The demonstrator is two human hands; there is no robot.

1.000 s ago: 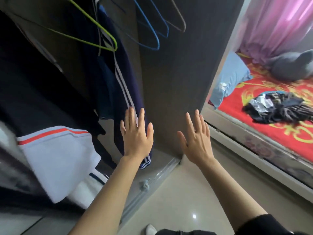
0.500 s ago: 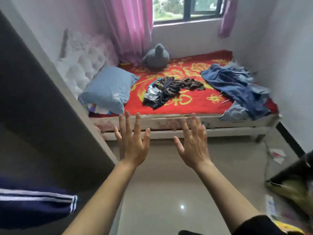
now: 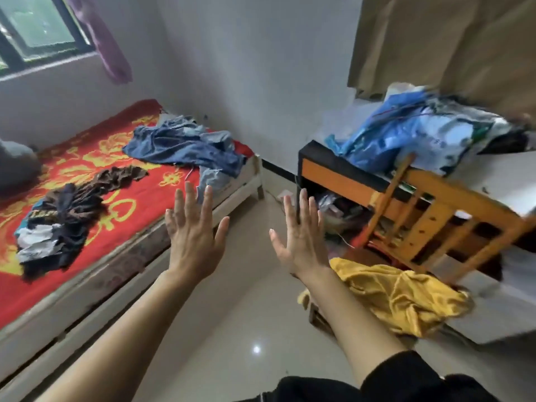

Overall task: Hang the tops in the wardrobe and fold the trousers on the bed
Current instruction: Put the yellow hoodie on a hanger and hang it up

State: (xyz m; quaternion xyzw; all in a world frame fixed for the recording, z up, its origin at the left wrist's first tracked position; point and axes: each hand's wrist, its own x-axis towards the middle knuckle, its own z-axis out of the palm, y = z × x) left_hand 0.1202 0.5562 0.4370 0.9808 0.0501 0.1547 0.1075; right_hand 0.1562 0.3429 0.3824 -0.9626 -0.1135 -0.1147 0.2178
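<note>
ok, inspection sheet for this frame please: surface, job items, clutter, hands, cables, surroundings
surface: bed with a red and yellow cover, partly bare.
job's things: blue denim heap at the bed's far end and dark clothes heap mid-bed, both crumpled; yellow garment off the bed, beside the desk.
clutter: blue plastic bags piled on the desk; wooden chair against it; blurred odds and ends underneath.
hands: left hand and right hand open, empty, raised over the floor.
cables: nothing seen clearly.
surroundings: tiled floor, white wall, window with purple curtain, grey plush at the left edge.

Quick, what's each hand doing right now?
Left hand: open, fingers spread, holding nothing.
Right hand: open, fingers spread, holding nothing.
</note>
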